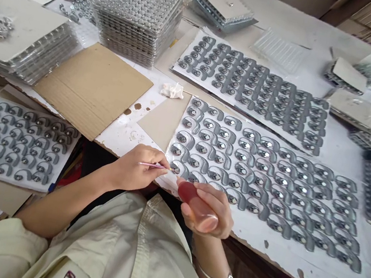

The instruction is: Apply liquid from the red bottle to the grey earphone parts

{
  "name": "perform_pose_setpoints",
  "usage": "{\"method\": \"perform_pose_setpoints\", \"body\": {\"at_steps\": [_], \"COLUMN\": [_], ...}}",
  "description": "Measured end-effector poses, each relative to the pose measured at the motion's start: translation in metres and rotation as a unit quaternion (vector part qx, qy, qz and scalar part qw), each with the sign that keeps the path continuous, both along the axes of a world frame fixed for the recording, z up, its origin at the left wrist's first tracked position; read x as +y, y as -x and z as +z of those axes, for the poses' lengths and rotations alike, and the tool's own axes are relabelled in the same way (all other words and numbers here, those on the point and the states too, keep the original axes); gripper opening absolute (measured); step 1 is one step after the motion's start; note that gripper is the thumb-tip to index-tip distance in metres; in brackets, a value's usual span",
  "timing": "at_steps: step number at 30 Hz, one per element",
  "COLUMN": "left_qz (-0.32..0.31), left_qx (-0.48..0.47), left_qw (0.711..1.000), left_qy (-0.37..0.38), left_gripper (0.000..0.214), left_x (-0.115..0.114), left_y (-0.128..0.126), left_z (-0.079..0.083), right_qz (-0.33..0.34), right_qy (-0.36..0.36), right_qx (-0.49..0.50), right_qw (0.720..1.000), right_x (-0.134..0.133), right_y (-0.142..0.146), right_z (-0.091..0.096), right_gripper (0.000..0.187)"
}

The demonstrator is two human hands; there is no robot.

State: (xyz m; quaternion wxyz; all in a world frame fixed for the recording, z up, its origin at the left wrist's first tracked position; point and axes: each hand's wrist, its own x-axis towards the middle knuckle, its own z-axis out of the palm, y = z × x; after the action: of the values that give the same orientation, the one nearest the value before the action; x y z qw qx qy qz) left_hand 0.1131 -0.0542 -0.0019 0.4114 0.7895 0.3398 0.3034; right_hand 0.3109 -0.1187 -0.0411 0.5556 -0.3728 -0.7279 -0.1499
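Because the small grey curved pieces (263, 186) lie in tight rows on a white sheet (297, 259), each one seems reachable without being lifted, and the sheet runs along the near edge of the work table (344, 152), probably to keep it close to the body. The left hand (137, 169) is closed in a pen grip, with thumb and fingers pinching a thin brush (154, 165) with a pink handle. Its tip is at the nearest piece (177, 168) of the sheet, though I cannot tell if it touches. The forearm comes low and angled toward the sheet, likely for steadiness. The right hand (211, 208) curls half closed around a red plastic bottle (197, 206) — tilted, just beside the brush, perhaps to keep it within reach. Farther along the table stand stacks of clear trays (135, 15), and a cardboard sheet (90, 86) lies left of the pieces.
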Motion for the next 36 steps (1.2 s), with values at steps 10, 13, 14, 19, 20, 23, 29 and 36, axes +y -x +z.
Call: {"method": "perform_pose_setpoints", "body": {"at_steps": [10,13,14,19,20,23,29,36], "left_qz": [0.035,0.007,-0.009,-0.014,-0.013,-0.013,-0.012,-0.007], "left_qx": [-0.049,-0.093,-0.092,-0.018,-0.007,0.021,0.072,0.099], "left_qw": [0.994,0.983,0.977,0.951,0.947,0.937,0.916,0.904], "left_qy": [-0.091,-0.161,-0.192,-0.310,-0.320,-0.349,-0.394,-0.415], "left_gripper": [0.008,0.016,0.019,0.021,0.020,0.018,0.014,0.014], "left_x": [-0.021,-0.038,-0.042,-0.049,-0.049,-0.046,-0.048,-0.049], "left_y": [-0.005,-0.021,-0.027,-0.048,-0.049,-0.050,-0.054,-0.057], "left_z": [0.005,-0.002,-0.005,-0.021,-0.023,-0.022,-0.015,-0.013], "right_qz": [0.068,0.095,0.096,0.038,0.027,0.011,0.004,0.010], "right_qy": [0.193,0.239,0.247,0.166,0.146,0.139,0.172,0.170], "right_qx": [0.578,0.544,0.517,0.451,0.431,0.337,0.207,0.175], "right_qw": [0.790,0.799,0.814,0.876,0.890,0.931,0.963,0.970], "right_x": [0.014,0.015,0.015,0.018,0.018,0.014,0.009,0.013], "right_y": [-0.068,-0.086,-0.086,-0.057,-0.051,-0.042,-0.044,-0.040], "right_z": [0.031,0.034,0.032,0.023,0.022,0.020,0.016,0.014], "right_gripper": [0.025,0.023,0.026,0.033,0.032,0.029,0.020,0.016]}}
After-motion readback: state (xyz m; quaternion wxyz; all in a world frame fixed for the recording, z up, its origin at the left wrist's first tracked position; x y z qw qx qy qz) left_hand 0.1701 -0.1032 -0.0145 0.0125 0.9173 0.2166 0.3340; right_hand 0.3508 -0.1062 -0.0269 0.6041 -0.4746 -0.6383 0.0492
